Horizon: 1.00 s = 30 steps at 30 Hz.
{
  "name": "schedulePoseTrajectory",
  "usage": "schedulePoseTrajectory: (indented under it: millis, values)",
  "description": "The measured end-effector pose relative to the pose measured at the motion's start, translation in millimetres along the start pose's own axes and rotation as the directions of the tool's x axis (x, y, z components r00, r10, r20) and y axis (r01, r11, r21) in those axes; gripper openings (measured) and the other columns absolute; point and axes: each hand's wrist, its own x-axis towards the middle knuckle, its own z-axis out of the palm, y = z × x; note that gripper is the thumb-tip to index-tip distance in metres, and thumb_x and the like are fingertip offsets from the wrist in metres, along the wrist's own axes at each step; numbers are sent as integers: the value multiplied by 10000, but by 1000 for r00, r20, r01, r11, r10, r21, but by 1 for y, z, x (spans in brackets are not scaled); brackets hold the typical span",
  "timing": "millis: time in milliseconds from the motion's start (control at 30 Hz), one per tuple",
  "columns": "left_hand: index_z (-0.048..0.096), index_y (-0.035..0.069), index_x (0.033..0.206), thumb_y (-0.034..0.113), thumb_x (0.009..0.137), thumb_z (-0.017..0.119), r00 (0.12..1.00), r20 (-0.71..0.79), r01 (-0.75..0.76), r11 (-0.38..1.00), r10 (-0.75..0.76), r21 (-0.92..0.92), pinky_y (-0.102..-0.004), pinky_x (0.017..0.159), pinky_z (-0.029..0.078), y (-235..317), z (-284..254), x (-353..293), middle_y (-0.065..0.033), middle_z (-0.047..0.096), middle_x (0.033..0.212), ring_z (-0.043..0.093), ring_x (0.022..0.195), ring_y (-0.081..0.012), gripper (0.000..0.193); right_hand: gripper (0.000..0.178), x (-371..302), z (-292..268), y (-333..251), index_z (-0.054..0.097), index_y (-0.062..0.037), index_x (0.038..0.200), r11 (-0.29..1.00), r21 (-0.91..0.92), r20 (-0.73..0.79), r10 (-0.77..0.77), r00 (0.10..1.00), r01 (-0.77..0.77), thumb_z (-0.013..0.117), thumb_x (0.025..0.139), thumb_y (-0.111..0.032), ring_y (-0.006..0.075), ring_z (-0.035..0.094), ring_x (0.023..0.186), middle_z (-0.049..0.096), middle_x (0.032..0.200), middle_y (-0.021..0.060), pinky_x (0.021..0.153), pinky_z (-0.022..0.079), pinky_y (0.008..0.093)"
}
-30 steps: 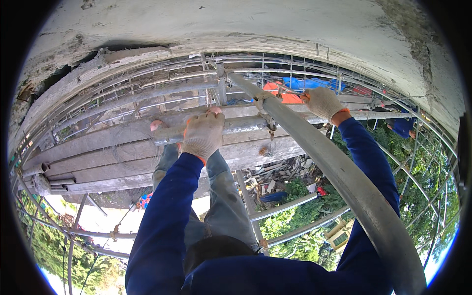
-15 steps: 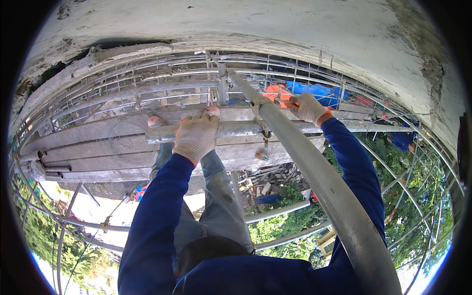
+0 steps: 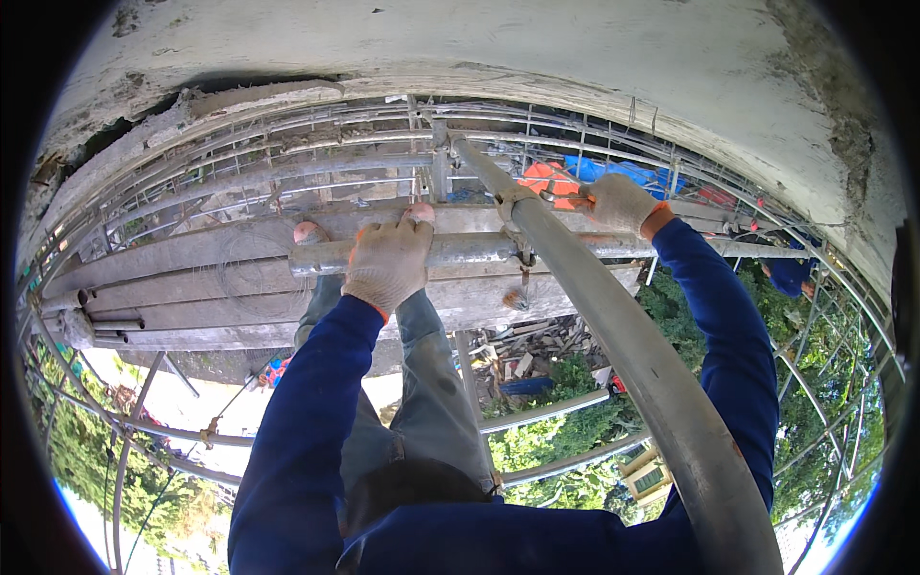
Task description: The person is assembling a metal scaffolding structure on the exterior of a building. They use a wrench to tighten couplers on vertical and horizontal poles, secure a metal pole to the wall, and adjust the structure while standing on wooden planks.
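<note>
My left hand (image 3: 388,257), in a pale knit glove with an orange cuff, is closed over a horizontal grey scaffold tube (image 3: 460,249). Farther right, my gloved right hand (image 3: 621,203) is closed on a short, dark spanner-like tool (image 3: 567,197); much of it is hidden in the fist. The tool's exposed end lies just right of a scaffold coupler (image 3: 513,198). That coupler sits on a thick slanting tube (image 3: 613,316), which runs from the far middle down past my right arm. Another clamp (image 3: 524,257) hangs where the two tubes cross.
Grey planks (image 3: 192,287) lie under my feet, with a loose coil of wire (image 3: 254,264) on them. A pale concrete surface (image 3: 479,48) spans the far side. More scaffold tubes (image 3: 546,412) surround the drop to rubble and greenery. Another person (image 3: 791,276) is far right.
My right hand has moved right, away from the coupler, and more of the tool shows. My left hand keeps its grip on the horizontal tube.
</note>
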Motion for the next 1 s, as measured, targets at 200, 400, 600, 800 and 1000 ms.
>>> schedulePoseTrajectory:
  millis: [200, 400, 600, 800, 1000]
  values:
    - [608, 108, 1316, 300, 750, 796, 999, -48, -8, 1000, 7, -21, -426, 875, 544, -1, 6, -1, -71, 713, 1026, 704, 1000, -270, 627, 547, 3, -2, -13, 757, -80, 859, 970, 56, 135, 226, 965, -235, 465, 1009, -517, 392, 699, 767, 721, 800, 186, 736, 545, 517]
    - [645, 108, 1225, 268, 748, 780, 995, -101, -15, 1000, 14, -9, -424, 885, 544, -1, 12, 2, -72, 718, 1046, 706, 1013, -269, 521, 605, 4, -2, -16, 779, -92, 897, 905, 132, 225, 370, 901, -405, 473, 984, -606, 377, 705, 787, 731, 794, 150, 765, 551, 489]
    - [666, 102, 1154, 238, 763, 749, 987, -146, -81, 995, 72, -53, -417, 895, 544, -4, 13, -1, -92, 727, 1042, 707, 1046, -269, 422, 621, 1, -28, -54, 783, -64, 927, 839, -35, 156, 541, 827, -542, 475, 982, -601, 381, 729, 867, 751, 921, 184, 786, 561, 485]
    - [668, 104, 1155, 251, 791, 735, 979, -181, -99, 994, 90, -41, -421, 846, 562, -8, 7, 4, -101, 727, 1015, 722, 985, -279, 398, 448, -28, -70, -88, 778, -74, 936, 851, -136, 91, 521, 849, -508, 524, 963, -441, 400, 724, 873, 743, 923, 200, 790, 559, 503]
    - [658, 112, 1169, 279, 782, 763, 996, -81, -28, 999, 25, -32, -424, 878, 556, -1, 2, -2, -98, 717, 1112, 719, 1012, -281, 434, 448, -35, -74, -53, 761, -52, 936, 748, -34, -214, 642, 736, -662, 509, 980, -420, 389, 721, 833, 738, 885, 202, 749, 567, 510]
